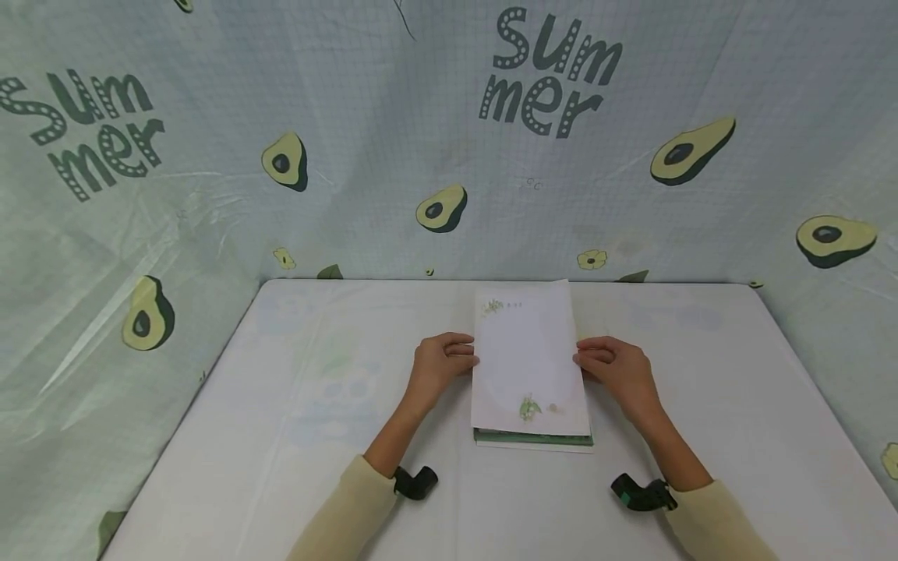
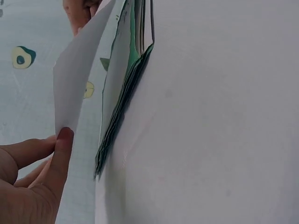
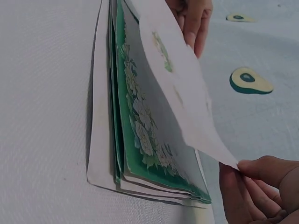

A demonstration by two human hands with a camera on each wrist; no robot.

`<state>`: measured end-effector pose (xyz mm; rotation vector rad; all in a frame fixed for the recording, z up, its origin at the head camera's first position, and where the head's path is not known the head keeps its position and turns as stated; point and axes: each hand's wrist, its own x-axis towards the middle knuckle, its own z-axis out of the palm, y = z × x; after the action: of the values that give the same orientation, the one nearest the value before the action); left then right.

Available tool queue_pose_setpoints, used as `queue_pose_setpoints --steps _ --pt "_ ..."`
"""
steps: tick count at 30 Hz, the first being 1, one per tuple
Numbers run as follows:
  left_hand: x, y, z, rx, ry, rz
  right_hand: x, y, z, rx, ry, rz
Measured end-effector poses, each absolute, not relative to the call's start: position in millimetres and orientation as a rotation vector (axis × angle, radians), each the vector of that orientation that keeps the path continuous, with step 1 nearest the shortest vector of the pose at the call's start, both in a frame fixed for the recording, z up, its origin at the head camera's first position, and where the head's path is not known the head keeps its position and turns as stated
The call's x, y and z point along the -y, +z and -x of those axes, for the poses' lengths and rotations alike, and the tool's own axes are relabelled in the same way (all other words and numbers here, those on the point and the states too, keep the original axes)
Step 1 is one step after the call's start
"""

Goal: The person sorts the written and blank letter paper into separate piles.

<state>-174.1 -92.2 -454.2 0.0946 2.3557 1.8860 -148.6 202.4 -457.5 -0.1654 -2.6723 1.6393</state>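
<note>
A white sheet of paper (image 1: 529, 362) with small green plant prints is held up by both hands over a stack of papers (image 1: 533, 440). My left hand (image 1: 438, 370) pinches its left edge, and my right hand (image 1: 617, 374) pinches the right edge between thumb and fingers. In the right wrist view, the sheet (image 3: 180, 88) stands tilted above the stack. Beneath it the stack's top sheet (image 3: 142, 121) shows a green border and white flowers. From the left wrist view, the stack (image 2: 117, 112) appears as several layered green and white edges.
The stack lies on a white-covered table (image 1: 337, 499). Behind the table hangs a pale curtain (image 1: 365, 117) printed with avocados and lettering. Each wrist wears a black camera, the left one (image 1: 416, 483) and the right one (image 1: 641, 494).
</note>
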Motion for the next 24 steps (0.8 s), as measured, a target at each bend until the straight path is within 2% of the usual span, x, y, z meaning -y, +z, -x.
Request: queue_pose_setpoints --steps 14,24 --pt "82.0 -446.6 177.3 -2.233 2.106 -0.044 -204.5 -451.8 147.6 2.438 1.686 0.234" --pt "70.6 -442.6 179.4 -2.211 2.122 -0.111 -214.7 -444.8 142.4 2.381 1.688 0.214"
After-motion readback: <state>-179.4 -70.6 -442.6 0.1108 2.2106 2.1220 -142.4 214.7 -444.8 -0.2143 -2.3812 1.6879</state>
